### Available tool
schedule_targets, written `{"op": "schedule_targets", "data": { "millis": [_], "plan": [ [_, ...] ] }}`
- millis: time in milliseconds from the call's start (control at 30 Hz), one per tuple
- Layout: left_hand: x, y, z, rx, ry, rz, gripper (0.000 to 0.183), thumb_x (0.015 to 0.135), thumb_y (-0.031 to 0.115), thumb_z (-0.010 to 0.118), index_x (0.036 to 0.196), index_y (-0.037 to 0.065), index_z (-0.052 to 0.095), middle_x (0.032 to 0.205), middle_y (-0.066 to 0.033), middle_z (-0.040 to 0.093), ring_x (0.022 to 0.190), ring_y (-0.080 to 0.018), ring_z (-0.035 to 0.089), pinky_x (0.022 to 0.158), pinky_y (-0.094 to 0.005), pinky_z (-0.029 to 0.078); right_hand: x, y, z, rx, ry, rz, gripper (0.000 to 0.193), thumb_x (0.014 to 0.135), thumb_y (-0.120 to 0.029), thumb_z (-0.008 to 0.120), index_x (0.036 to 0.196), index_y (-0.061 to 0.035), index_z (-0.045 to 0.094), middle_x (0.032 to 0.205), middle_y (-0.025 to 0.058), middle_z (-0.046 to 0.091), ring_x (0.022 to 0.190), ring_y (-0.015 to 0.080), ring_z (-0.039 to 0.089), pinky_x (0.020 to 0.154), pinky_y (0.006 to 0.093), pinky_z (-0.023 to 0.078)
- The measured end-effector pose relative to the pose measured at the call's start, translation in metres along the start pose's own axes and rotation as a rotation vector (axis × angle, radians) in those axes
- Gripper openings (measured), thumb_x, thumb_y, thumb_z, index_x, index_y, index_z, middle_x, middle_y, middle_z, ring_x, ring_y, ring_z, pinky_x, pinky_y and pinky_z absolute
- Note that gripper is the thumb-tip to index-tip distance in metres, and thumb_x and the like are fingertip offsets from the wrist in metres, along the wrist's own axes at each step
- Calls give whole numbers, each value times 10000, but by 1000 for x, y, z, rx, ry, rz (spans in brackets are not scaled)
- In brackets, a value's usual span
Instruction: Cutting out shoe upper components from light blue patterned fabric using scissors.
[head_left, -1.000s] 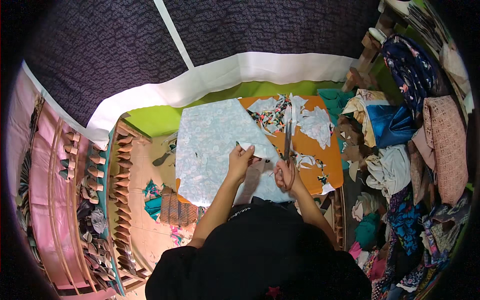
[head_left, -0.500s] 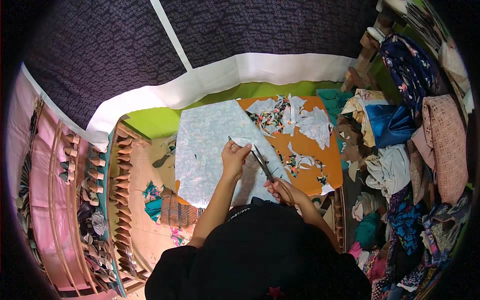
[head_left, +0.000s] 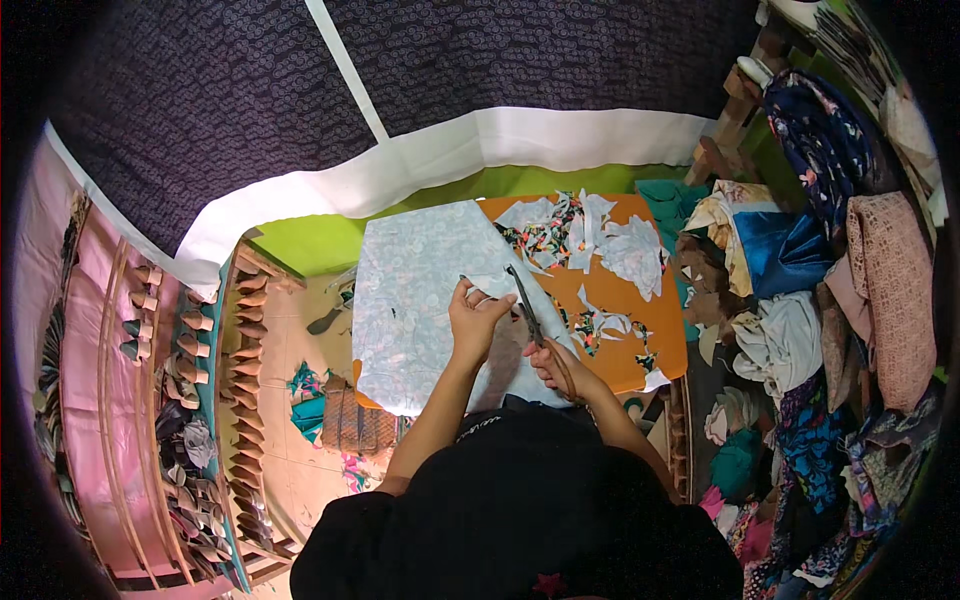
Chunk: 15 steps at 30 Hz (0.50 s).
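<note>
My left hand [head_left: 478,318] pinches a small pale piece of fabric [head_left: 492,284] above the table. In my right hand [head_left: 553,366] is a pair of dark scissors [head_left: 527,306], its blades pointing away from me beside the pale piece. The blades look nearly closed, and their tip lies just right of the piece. Beneath both hands a large whitish cloth [head_left: 410,270] with a faint print showing through covers the left part of the orange table [head_left: 640,370].
Fabric scraps [head_left: 590,240], white and dark floral, lie on the table's right side. Piled cloths [head_left: 790,330] crowd the right. Racks of shoe lasts [head_left: 245,400] stand at the left. A dark patterned curtain [head_left: 520,60] hangs at the far side.
The scissors have turned more upright, their tip moving away from me and slightly up along the pale piece. My left hand has shifted slightly right and nearer.
</note>
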<state>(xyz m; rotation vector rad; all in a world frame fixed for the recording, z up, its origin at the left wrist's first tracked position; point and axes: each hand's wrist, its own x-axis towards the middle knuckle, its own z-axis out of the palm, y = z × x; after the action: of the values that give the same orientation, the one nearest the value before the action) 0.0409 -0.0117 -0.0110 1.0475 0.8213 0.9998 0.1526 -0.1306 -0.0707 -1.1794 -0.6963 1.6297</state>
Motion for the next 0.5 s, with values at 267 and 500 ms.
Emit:
{"op": "schedule_targets", "data": {
  "millis": [267,500],
  "plan": [
    [3,-10,-4,-30,-1,-12,384,653,-57,628,945,3,386,812,-126,578,660,-163,581,581,-260,478,2,-1,-1,209,-25,144,405,826,-465,346,908,-88,467,608,-45,371,444,46,310,349,178,227],
    [1,-3,0,-54,4,-20,400,654,-75,607,976,-1,381,836,-127,576,675,-185,587,560,-274,488,-2,-5,1,172,-43,143,384,817,-454,392,894,-82,449,602,-57,350,436,37,288,349,176,203]
  ]
}}
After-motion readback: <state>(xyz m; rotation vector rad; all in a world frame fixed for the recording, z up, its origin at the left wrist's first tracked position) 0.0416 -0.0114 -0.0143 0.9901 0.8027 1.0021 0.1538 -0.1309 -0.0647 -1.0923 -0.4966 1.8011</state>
